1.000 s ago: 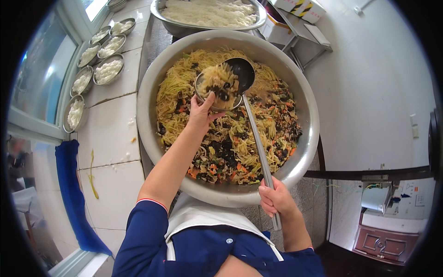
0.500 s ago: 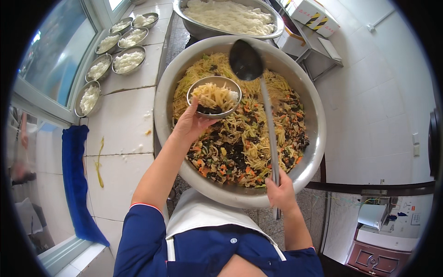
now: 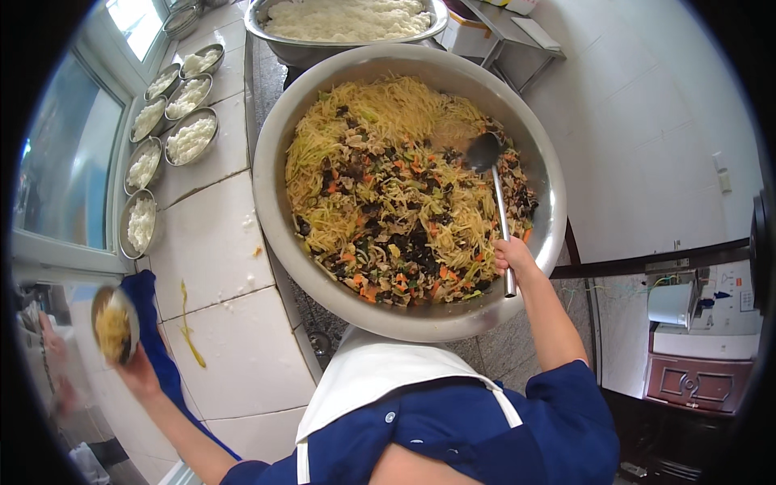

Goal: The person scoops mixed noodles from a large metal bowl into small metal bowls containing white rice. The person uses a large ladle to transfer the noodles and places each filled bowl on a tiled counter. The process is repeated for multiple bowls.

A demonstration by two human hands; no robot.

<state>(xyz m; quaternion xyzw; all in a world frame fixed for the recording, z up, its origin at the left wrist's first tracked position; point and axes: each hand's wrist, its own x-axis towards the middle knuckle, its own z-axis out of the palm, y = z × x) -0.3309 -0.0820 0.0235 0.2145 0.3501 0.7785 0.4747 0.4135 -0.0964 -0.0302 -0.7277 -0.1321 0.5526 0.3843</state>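
My left hand (image 3: pixel 139 373) is stretched out to the far left, its fingers around a metal bowl (image 3: pixel 134 311) of rice topped with shredded vegetables. Bowl and hand are slightly blurred, over the blue cloth at the window opening. My right hand (image 3: pixel 514 257) grips the handle of a long ladle (image 3: pixel 501 198). The ladle's dark head lies at the right part of the food in a very large metal basin (image 3: pixel 271 153). Inside the basin are pale yellow shreds (image 3: pixel 404 101) and a dark mix with orange pieces (image 3: pixel 396 250).
Several bowls of rice (image 3: pixel 192 139) stand along the white tiled counter (image 3: pixel 218 242) on the left. A tub of white rice (image 3: pixel 347 20) sits beyond the basin. The blue cloth (image 3: pixel 145 295) lies over the window sill. A metal table (image 3: pixel 505 32) stands at the back right.
My left hand has carried the filled bowl from above the basin to the window on the left. The ladle's head has come down onto the food at the basin's right.
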